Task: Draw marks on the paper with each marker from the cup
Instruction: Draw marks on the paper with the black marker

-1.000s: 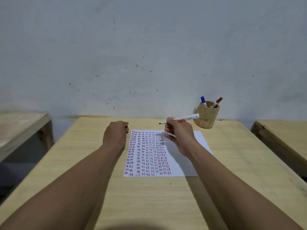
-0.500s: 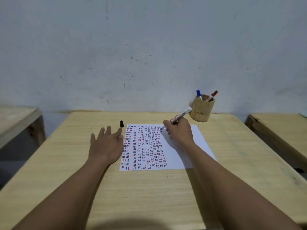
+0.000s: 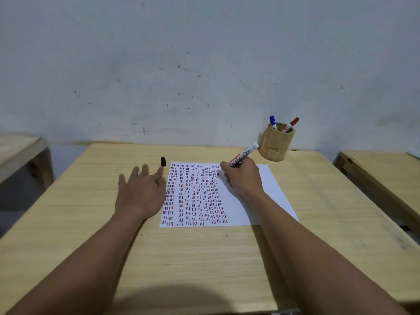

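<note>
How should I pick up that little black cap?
Pinch the black cap by its sides, coming from above. It stands upright on the table, apart from the paper, just beyond the left hand, which lies flat and free.

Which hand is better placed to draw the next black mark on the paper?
Right. The right hand grips the uncapped marker, tip at the paper; the left hand lies flat and empty.

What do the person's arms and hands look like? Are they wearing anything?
Both arms are bare all the way up to the picture's edge: no sleeves show. The left hand and the right hand have no gloves, and I can see no rings, watch or bracelets on them. The fingernails look short and plain.
</note>
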